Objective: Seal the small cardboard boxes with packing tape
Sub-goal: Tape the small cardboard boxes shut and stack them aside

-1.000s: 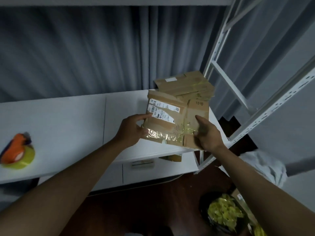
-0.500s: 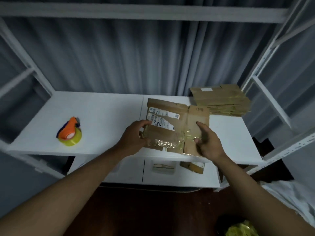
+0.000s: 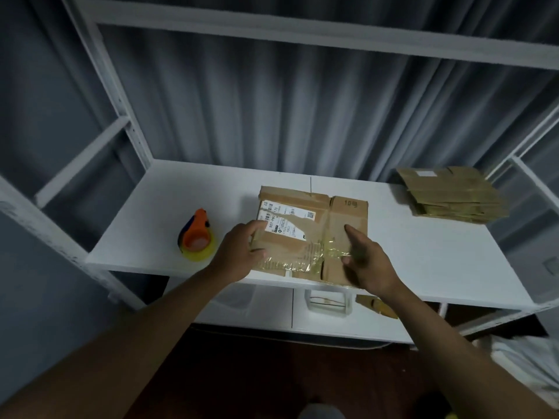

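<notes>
A head-worn camera looks down at a white counter (image 3: pixel 423 252) set inside a white metal shelving frame (image 3: pixel 121 122), with grey pleated curtains (image 3: pixel 272 110) hanging behind it. A flattened cardboard box (image 3: pixel 311 234) lies on the counter near its front edge, at the middle of the view; it carries a torn white shipping label (image 3: pixel 284 219) on its left half and wrinkled clear yellowish tape (image 3: pixel 302 261) across its near part. The left hand (image 3: pixel 239 255) rests at the box's 9 o'clock edge, with its fingers curled around that edge and the thumb on top near the label. The right hand (image 3: pixel 369 261) covers the box's 4 o'clock corner, forefinger stretched out over the cardboard and thumb against the tape; whether it grips or only presses cannot be told, since the hand is blurred. At 9 o'clock from the box, apart from it, an orange tape dispenser (image 3: pixel 196 237) with a yellowish roll of packing tape sits on the counter, just beside the left hand's wrist. At 2 o'clock, well apart at the counter's far right corner, lies a stack of flattened cardboard boxes (image 3: pixel 450 195). Below the counter's front edge, a lower white shelf (image 3: pixel 257 313) holds a small clear container (image 3: pixel 328 300) and a scrap of cardboard (image 3: pixel 376 305). Both forearms partly hide the dark wooden floor (image 3: pixel 272 373).
</notes>
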